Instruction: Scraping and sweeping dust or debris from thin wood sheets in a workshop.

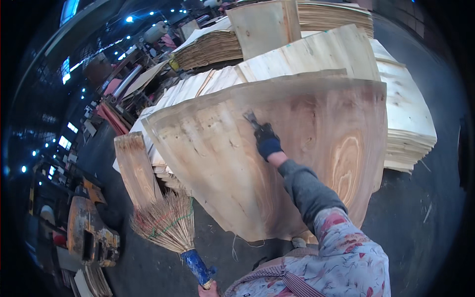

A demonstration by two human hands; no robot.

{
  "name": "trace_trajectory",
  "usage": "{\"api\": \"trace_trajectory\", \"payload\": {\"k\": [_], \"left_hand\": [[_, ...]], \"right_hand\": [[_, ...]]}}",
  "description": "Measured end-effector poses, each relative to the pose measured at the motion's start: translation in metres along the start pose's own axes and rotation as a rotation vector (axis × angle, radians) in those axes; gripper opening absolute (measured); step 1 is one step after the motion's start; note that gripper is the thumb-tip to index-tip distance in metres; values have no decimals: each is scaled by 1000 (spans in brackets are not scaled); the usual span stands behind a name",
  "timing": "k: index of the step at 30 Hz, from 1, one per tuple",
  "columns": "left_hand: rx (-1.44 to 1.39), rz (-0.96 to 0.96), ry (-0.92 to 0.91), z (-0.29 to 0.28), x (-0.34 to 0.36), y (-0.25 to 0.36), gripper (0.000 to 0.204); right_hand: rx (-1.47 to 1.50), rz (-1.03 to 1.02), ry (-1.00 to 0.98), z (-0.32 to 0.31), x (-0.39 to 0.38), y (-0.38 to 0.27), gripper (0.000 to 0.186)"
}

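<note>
A large wood veneer sheet (213, 163), pale on the left and reddish-brown with swirling grain on the right, spreads in front of me over a stack. My right hand (266, 138), in a dark glove, is closed around a small scraper (251, 118) with a flat blade. The blade lies at the upper middle of the sheet and seems to touch it. Down at the lower edge, my bare left hand (209, 289) grips the blue-wrapped handle of a straw broom (166, 222). The broom's bristles fan upward, away from me, beside the sheet's left edge.
Behind the sheet lie pale veneers (316, 54), with a thick veneer stack (408, 114) on the right and another stack (208, 49) farther back. A narrow board (136, 168) leans at the left. Yellow worn machinery (91, 232) stands on the dark floor (415, 232) at lower left.
</note>
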State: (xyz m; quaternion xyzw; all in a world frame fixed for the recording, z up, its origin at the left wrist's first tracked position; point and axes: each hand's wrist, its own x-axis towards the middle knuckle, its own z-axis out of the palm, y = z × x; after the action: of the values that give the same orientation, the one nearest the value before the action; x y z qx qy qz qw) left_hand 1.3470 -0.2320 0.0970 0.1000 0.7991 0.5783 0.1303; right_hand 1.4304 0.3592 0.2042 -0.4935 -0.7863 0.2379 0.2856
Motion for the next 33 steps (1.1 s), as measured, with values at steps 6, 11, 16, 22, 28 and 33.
{"api": "trace_trajectory", "payload": {"k": [6,11,16,22,28,33], "left_hand": [[320,-89,33,-2,8,6,33],[295,-25,-24,39,-16,68,32],[454,19,0,46,-28,84,29],[384,92,-26,47,-24,48,31],[397,15,-38,39,-34,68,48],[633,-80,-120,56,-24,94,46]], "right_hand": [[183,71,28,-30,35,-19,37],[-34,-74,78,-4,3,17,41],[108,-81,335,-16,50,-14,47],[-78,-98,520,32,40,83,47],[41,107,251,7,18,44,29],[116,224,237,-16,44,78,35]]}}
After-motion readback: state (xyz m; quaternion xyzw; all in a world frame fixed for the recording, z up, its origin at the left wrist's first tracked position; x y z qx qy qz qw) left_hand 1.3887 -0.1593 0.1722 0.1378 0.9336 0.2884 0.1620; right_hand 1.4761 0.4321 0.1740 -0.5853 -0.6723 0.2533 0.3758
